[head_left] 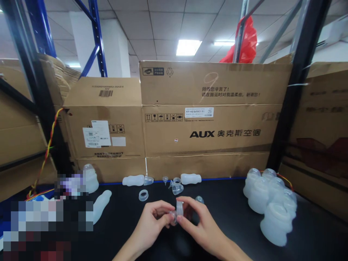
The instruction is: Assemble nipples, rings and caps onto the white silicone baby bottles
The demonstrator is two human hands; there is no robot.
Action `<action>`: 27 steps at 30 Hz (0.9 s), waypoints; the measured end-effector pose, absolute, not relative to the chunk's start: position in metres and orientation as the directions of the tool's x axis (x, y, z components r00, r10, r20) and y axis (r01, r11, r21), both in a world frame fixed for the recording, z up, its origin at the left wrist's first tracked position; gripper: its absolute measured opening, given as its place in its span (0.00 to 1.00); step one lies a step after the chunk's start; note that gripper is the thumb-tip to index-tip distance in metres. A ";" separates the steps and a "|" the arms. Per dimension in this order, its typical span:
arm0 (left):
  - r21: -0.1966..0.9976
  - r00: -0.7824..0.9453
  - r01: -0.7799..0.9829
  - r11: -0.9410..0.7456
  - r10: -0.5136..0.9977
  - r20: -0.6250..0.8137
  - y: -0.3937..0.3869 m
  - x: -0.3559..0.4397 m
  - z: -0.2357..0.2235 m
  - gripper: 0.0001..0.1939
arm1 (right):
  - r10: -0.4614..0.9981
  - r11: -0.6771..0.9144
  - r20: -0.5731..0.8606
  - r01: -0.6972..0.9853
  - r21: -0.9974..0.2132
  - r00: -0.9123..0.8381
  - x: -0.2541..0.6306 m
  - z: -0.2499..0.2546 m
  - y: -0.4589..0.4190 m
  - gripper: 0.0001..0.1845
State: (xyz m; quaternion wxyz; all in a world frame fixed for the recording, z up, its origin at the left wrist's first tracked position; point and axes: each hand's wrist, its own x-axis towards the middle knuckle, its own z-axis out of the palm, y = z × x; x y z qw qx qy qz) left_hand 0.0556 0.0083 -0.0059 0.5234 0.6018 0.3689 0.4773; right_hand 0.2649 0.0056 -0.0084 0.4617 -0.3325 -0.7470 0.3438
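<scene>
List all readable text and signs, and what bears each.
"AUX 奥克斯空调": center panel.
"师傅您辛苦了!": upper flap.
"请在搬运时对我温柔些,谢谢您!": upper flap.
"9"-like scrawl, recycling sign: upper flap.
"25": white label.
"HY": left flap.
Arrow, glass, umbrella signs: center panel.
Too small or blurred: left stickers, other print.

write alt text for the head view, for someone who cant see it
A person's bare left hand and bare right hand hold a small, partly ribbed clear plastic item above a black tabletop. Beyond lie loose clear plastic parts and two wavy, frosted white bottle-like pieces; rounded frosted plastic containers cluster at right, with brown cardboard panels behind.
</scene>
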 end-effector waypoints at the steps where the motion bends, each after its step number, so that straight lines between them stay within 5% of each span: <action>1: 0.982 0.271 -0.065 -0.179 0.944 0.190 0.009 0.055 -0.005 0.21 | 0.824 0.517 0.440 0.155 -0.842 -0.357 0.265 -0.008 0.005 0.26; 7: 0.977 0.256 -0.100 -0.186 0.944 0.206 0.007 0.057 -0.004 0.19 | 0.872 0.415 0.358 0.117 -0.902 -0.333 0.268 -0.003 0.006 0.30; 14: 0.984 0.194 -0.036 -0.176 0.965 0.180 0.004 0.062 -0.007 0.22 | 0.831 0.290 0.231 0.038 -0.956 -0.505 0.263 -0.012 -0.003 0.33; 21: 0.947 0.232 0.149 -0.285 0.941 0.247 -0.002 0.062 -0.007 0.20 | 0.807 0.325 0.272 0.009 -0.946 -0.524 0.265 -0.039 -0.002 0.31; 27: 0.959 0.243 0.059 -0.278 0.936 0.257 -0.005 0.066 -0.016 0.17 | 0.808 0.262 0.274 -0.099 -0.960 -0.521 0.261 -0.040 -0.009 0.32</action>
